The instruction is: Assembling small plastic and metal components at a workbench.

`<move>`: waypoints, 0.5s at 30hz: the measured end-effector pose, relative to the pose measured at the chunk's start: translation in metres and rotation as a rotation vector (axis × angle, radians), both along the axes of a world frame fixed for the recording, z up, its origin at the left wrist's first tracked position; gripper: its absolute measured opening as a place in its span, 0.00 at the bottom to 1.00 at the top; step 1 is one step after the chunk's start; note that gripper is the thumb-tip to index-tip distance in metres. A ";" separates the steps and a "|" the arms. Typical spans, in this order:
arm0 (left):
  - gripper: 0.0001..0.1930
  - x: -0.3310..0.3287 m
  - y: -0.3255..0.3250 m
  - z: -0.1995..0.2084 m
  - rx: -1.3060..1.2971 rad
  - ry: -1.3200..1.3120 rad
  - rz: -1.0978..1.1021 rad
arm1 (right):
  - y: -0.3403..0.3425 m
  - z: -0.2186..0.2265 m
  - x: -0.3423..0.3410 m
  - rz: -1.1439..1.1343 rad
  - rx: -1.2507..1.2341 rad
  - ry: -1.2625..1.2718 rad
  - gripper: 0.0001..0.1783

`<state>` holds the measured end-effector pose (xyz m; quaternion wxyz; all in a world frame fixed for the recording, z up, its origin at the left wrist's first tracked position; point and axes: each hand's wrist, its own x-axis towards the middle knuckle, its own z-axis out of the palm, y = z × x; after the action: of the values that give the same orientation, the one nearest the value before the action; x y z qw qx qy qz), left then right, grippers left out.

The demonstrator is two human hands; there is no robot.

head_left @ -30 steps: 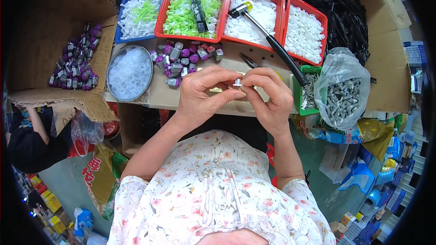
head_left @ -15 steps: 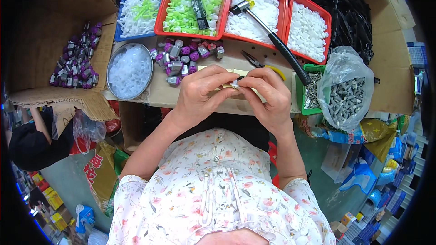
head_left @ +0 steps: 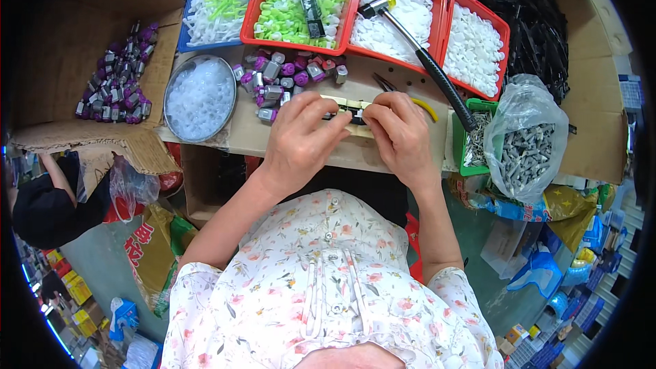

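A cream-coloured block-like holder (head_left: 359, 131) lies on the board in front of me, with a small black plastic part (head_left: 354, 113) seated in it. My left hand (head_left: 303, 142) rests over the holder's left end, thumb and fingers drawn together at the black part. From the right, my right hand (head_left: 404, 138) bends over the other end, its thumb and forefinger pinched close to the same part. A speck of white shows between the fingertips. Whatever each pinch contains is hidden by the fingers.
Beyond my hands lie purple-and-grey small motors (head_left: 287, 76), pliers (head_left: 387, 83) and a hammer (head_left: 430, 65) across red bins (head_left: 352, 24) of plastic pieces. A round dish (head_left: 200, 99) sits left; a green tray (head_left: 471, 164) and a bag of metal parts (head_left: 525, 157) stand right.
Both hands have come down from holding a small white piece up between them and moved slightly apart. The holder with the black part now shows between them.
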<state>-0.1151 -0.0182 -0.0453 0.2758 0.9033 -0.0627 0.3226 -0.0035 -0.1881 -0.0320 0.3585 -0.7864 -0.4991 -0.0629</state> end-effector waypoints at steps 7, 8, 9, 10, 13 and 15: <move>0.18 -0.009 -0.007 -0.017 0.136 -0.003 -0.013 | 0.004 0.002 -0.003 0.012 -0.053 -0.013 0.09; 0.18 -0.009 -0.007 -0.017 0.148 0.001 -0.017 | 0.005 0.002 -0.003 0.002 -0.062 -0.023 0.09; 0.18 -0.009 -0.008 -0.018 0.160 0.004 -0.020 | 0.005 0.001 -0.002 -0.009 -0.069 -0.035 0.09; 0.18 -0.009 -0.008 -0.019 0.158 0.003 -0.017 | 0.006 0.001 -0.003 -0.006 -0.072 -0.036 0.09; 0.18 -0.008 -0.008 -0.023 0.167 0.000 -0.012 | 0.007 0.003 -0.004 -0.001 -0.091 -0.040 0.09; 0.18 -0.008 -0.007 -0.024 0.176 -0.002 -0.019 | 0.007 0.003 -0.002 0.017 -0.082 -0.011 0.09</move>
<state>-0.1228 -0.0255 -0.0695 0.1984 0.9231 -0.0997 0.3140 -0.0055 -0.1815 -0.0293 0.3239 -0.7958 -0.5098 -0.0438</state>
